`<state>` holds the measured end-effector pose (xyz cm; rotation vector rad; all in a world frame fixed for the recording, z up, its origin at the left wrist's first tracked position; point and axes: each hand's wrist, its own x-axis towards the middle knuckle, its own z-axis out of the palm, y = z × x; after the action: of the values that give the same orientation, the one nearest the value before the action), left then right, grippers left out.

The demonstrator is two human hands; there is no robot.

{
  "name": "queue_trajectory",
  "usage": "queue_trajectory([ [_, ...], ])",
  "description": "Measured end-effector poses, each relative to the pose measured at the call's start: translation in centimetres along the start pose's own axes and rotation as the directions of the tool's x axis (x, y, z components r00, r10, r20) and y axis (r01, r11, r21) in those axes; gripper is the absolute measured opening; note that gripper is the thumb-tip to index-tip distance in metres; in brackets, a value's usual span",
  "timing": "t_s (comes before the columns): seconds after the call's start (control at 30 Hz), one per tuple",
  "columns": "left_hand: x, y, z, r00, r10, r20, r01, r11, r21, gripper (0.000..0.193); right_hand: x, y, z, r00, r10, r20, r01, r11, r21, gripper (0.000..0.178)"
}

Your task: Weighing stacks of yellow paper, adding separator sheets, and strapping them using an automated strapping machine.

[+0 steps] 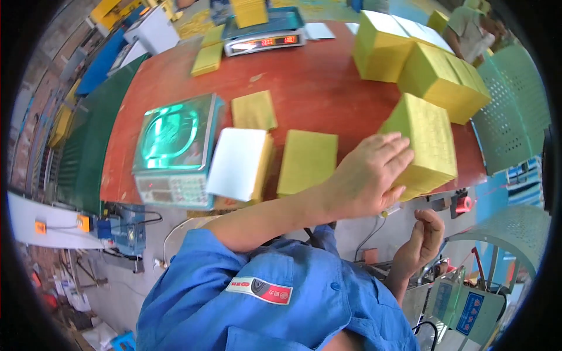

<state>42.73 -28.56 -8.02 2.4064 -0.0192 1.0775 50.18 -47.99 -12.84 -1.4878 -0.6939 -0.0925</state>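
Fingers [396, 159] of left hand [370, 174] extended, not gripping, laid against left side of yellow stack [432, 140], probably steadying it | right hand [419, 241] curled, cannot tell if holding anything | stack at front-right of red table [316, 73], presumably for easy reach

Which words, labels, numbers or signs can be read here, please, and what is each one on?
I'll place the markings without copying them:
Red-and-white patch on the blue shirt: printed characters.
Far scale: lit red digits.
Near scale: keypad marks, too small to read.
Blue label, lower right: pale characters.
Yellow stack at the left hand: nothing legible.
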Motion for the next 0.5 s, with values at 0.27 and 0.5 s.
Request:
queue_trajectory([
  [0.27,-18.8,-1.6,-16.4,0.93,-0.356,0.094,0.32,0.908,0.272,0.048,-6.7,-4.1,12.8,0.824,-0.057,0.563,0.08,0.997,-0.017,0.025],
  [0.5,-22.7,-4.2,-17.6,0.902,-0.416,0.116,0.351,0.862,0.365,0.051,-9.6,-2.8,19.9,0.706,-0.049,0.707,0.06,0.998,0.009,0.027],
])
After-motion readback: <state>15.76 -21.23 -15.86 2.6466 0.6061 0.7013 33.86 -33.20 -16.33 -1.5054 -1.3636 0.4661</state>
